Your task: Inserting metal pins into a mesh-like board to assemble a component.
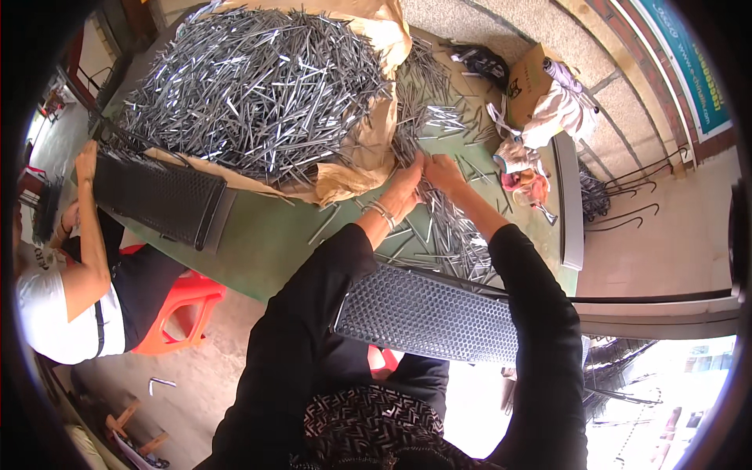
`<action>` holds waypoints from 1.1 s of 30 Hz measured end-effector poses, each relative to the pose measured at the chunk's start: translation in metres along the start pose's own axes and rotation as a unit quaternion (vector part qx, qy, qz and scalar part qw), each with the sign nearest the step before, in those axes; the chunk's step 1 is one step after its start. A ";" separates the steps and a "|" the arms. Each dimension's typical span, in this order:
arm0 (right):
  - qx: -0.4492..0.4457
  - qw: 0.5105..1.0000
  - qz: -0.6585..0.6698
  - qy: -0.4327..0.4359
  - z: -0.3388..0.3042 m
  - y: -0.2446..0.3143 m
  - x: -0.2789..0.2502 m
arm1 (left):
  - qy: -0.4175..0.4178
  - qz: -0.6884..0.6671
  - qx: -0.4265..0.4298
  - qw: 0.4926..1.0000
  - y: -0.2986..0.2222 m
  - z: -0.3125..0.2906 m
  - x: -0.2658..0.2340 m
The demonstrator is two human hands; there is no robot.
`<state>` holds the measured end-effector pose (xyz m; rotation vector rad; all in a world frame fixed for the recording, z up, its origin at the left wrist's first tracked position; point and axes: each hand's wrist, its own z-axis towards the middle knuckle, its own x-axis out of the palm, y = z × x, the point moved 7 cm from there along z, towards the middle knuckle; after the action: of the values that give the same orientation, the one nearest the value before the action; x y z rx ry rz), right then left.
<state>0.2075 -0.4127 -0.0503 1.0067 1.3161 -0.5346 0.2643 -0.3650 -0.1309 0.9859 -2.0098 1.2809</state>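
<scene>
My left hand (401, 193), with a bracelet on its wrist, is closed over the green table (258, 235). Right beside it, almost touching, my right hand (444, 174) is closed too, fingers pressed together. Whatever either hand holds is hidden or too small to name. Under and around both hands lie loose thin metal rods (454, 223), grey and dark. Behind them, to the left, a large heap of similar rods (258, 98) rests on brown paper (384, 129). Below my forearms, a black panel with rows of small round holes (431, 313) leans at the table's near edge.
At the left, another person (78, 290) sits on a red stool (188, 309) by a second dark perforated panel (160, 196). A cardboard box (529, 82), pale cloth (556, 113) and plastic bag (526, 186) lie at right. Metal hooks (634, 219) jut out beyond the table.
</scene>
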 end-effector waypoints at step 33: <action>-0.233 0.954 0.033 -0.184 -0.084 -0.023 -0.078 | -0.031 -0.117 0.055 0.991 -0.016 -0.049 0.078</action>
<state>0.1265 -0.3699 0.0225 0.5252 1.0029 -0.3168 0.2357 -0.3465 -0.0435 1.2855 -1.8197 1.2563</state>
